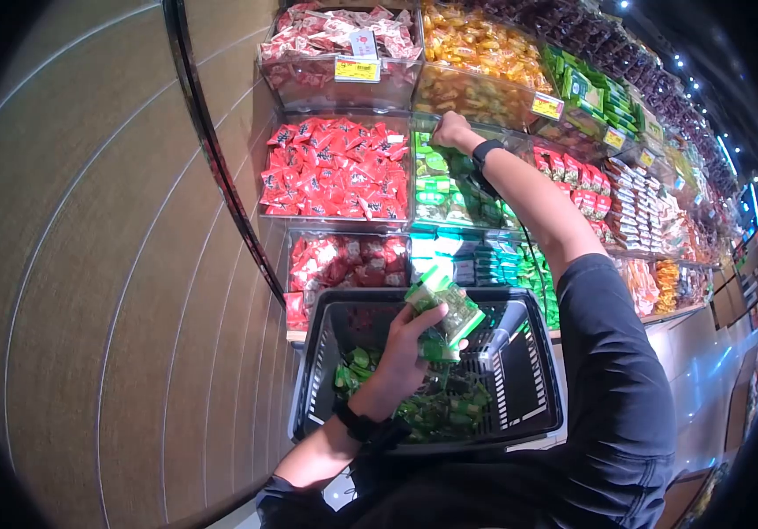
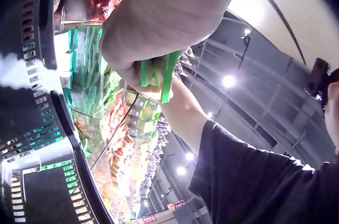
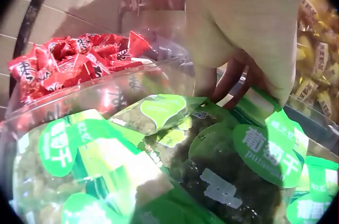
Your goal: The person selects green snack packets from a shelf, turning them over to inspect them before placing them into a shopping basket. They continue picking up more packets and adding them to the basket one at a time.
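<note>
My left hand (image 1: 404, 354) grips several green-edged clear packets (image 1: 457, 310) above the black basket (image 1: 522, 379). Their green edges (image 2: 167, 78) poke out beneath the palm in the left wrist view. Inside the basket lie more green packets (image 1: 445, 414). Ahead, my right hand (image 1: 455, 130) reaches into a clear bin of green raisin packets (image 1: 433, 163). In the right wrist view, curled fingers (image 3: 229, 82) pinch the top of one raisin packet (image 3: 270, 152); the thumb is mostly hidden.
Left of the raisin bin stands a bin of red-wrapped sweets (image 1: 335, 167). Yellow-wrapped sweets (image 1: 476, 48) fill the bin behind it. Teal packets (image 1: 495, 263) lie in the row below. A dark-edged panel (image 1: 211, 132) borders the shelves on the left.
</note>
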Motion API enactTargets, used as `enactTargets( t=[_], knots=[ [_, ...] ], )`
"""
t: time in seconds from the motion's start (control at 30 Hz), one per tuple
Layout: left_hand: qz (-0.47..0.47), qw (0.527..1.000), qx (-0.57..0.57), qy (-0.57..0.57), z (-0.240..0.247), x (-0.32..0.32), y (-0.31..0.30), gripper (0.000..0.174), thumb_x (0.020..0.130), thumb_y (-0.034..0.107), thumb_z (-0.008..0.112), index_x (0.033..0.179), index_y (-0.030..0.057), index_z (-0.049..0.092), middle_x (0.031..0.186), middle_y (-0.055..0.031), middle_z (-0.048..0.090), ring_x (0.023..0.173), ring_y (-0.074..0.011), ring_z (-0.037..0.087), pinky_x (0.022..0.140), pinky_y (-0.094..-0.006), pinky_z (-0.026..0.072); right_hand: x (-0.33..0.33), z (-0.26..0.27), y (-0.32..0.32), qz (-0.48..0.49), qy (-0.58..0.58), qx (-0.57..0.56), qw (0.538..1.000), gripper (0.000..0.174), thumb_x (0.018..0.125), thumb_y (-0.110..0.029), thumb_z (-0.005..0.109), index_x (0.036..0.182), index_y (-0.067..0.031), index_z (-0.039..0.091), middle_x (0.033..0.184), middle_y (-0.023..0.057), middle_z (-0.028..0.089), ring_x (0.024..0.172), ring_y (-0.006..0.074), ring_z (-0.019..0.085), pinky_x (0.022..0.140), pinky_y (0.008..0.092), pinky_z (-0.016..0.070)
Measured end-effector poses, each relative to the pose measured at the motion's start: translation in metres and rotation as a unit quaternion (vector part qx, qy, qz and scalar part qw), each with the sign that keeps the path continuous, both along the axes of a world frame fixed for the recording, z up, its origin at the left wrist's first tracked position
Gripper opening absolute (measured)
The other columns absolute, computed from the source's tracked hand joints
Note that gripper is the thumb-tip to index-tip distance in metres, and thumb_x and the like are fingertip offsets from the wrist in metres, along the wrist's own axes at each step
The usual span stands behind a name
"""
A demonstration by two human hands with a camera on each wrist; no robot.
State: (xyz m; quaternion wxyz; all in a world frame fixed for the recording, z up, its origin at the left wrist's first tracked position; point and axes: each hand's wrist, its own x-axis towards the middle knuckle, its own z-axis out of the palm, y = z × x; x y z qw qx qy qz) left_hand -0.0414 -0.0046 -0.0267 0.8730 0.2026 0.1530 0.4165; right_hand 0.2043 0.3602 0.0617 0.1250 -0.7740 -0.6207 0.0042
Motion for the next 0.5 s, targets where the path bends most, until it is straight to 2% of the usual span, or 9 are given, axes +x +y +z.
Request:
enactTargets(
  t=[0.17, 0.27, 0.4, 0.5],
  knots=[
    [0.008, 1.000, -0.014, 0.005, -0.003, 0.000, 0.002, 0.043, 0.094, 0.010, 0.063, 0.135, 0.0044, 0.051, 0.129, -0.0130, 0.062, 0.109, -0.0247, 0.067, 0.079, -0.0427, 0.0627, 0.007, -0.005, 0.009, 0.076, -0.037, 0.000, 0.996, 0.036, 0.078, -0.028, 0.073, 0.101, -0.0009, 0.074, 0.114, 0.0227, 0.069, 0.110, 0.0374, 0.065, 0.094, 0.0416, 0.0534],
    [0.002, 1.000, -0.015, 0.003, -0.003, 0.000, 0.002, 0.043, 0.094, 0.009, 0.063, 0.135, 0.0047, 0.052, 0.128, -0.0129, 0.063, 0.109, -0.0246, 0.067, 0.079, -0.0436, 0.0628, 0.009, -0.008, 0.004, 0.070, -0.007, 0.011, 0.997, 0.034, 0.080, -0.026, 0.070, 0.103, -0.0006, 0.073, 0.115, 0.0241, 0.068, 0.111, 0.0384, 0.064, 0.095, 0.0426, 0.0528],
    [0.000, 1.000, -0.017, 0.005, -0.004, 0.002, 0.005, 0.041, 0.094, 0.009, 0.063, 0.134, 0.0053, 0.053, 0.127, -0.0119, 0.063, 0.107, -0.0245, 0.068, 0.076, -0.0427, 0.0629, 0.001, -0.013, 0.006, 0.005, 0.034, 0.056, 0.998, 0.036, 0.081, -0.024, 0.067, 0.108, -0.0002, 0.071, 0.118, 0.0252, 0.066, 0.115, 0.0387, 0.062, 0.098, 0.0435, 0.0515],
    [0.007, 1.000, -0.008, 0.012, -0.004, 0.000, 0.001, 0.040, 0.095, 0.010, 0.063, 0.133, 0.0059, 0.053, 0.124, -0.0110, 0.064, 0.105, -0.0240, 0.068, 0.075, -0.0416, 0.0628, 0.004, -0.005, 0.001, 0.054, 0.003, 0.030, 0.998, 0.036, 0.082, -0.025, 0.066, 0.108, 0.0013, 0.071, 0.118, 0.0249, 0.067, 0.114, 0.0388, 0.063, 0.097, 0.0430, 0.0522]
  ],
)
